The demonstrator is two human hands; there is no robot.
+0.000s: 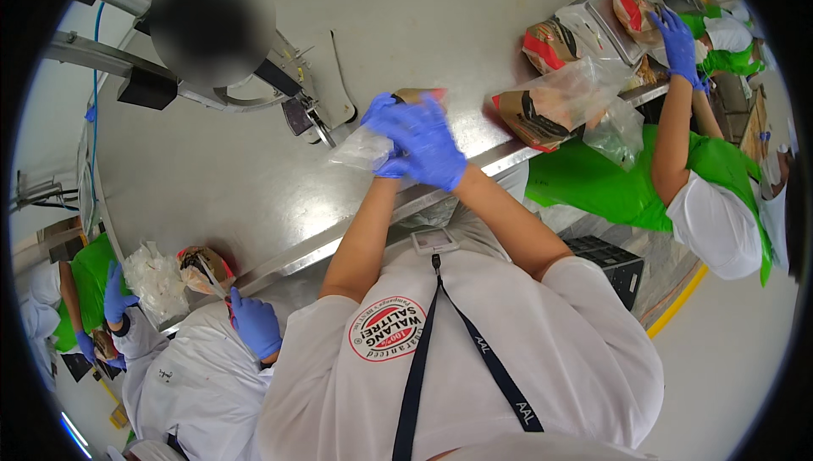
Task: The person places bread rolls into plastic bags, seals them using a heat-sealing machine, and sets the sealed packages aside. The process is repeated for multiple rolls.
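Both my hands wear blue gloves and meet over the near edge of the metal table (195, 173). My left hand (381, 126) is closed around the gathered clear plastic of a printed bag (421, 94), and the bag's loose end (360, 149) sticks out to the left. Crossing over it, my right hand (434, 152) presses its fingers onto the same plastic, slightly blurred. Most of the bag, brown and red where it shows beyond my fingers, is hidden behind them.
A metal device with a clamp-like end (318, 122) stands at left on the table. Filled printed bags (529, 118) lie to the right, near a scale (605, 25) and a co-worker's gloved hand (677, 42). At lower left, another person cuts near a plastic heap (152, 283).
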